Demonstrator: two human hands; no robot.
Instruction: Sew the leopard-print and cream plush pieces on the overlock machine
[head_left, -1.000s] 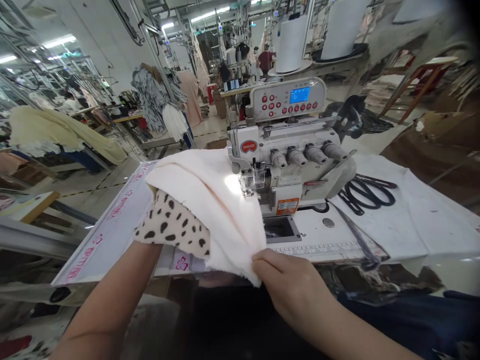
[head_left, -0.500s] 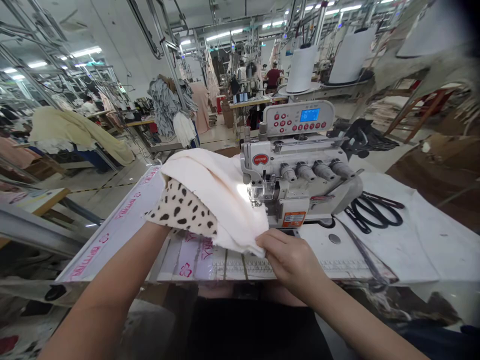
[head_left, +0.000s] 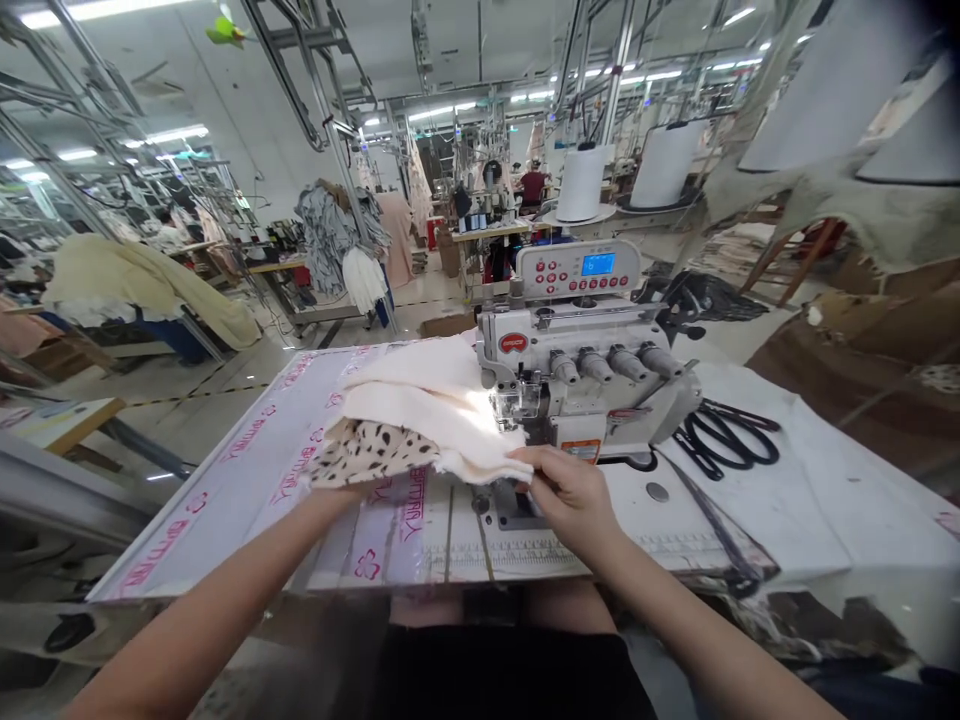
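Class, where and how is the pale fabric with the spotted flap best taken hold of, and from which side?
Probably at the near right corner of the pale fabric, coming from the person's right, with a pinch grip on the edge. That corner looks thin and juts toward the person, nearer than the sewing machine's lit needle area; the right hand pinches it there.

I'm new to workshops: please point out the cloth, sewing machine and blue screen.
Cloth [head_left: 420, 412], head view: white folded part.
Sewing machine [head_left: 592, 335], head view: front casing.
Blue screen [head_left: 598, 264], head view: its middle.
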